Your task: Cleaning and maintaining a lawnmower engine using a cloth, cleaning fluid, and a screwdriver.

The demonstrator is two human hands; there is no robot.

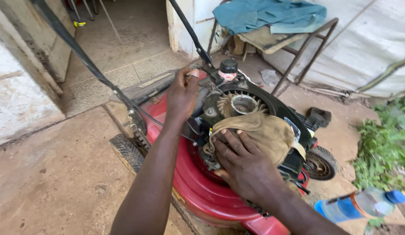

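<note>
A red lawn mower (198, 187) stands on the ground with its engine top uncovered, showing a finned flywheel (241, 104) and a black cap (228, 66). My right hand (243, 163) presses a tan rag (267, 130) flat against the engine's near side. My left hand (183, 93) grips the engine's left edge, thumb up near the red housing. The mower's black handle bars (80, 54) run up and away to the left.
A metal-framed stand (298, 48) with a blue cloth (272, 15) on it is behind the mower. A plastic bottle with a blue cap (363, 204) lies at the lower right beside green weeds (383, 143). A doorway and wall are at the left.
</note>
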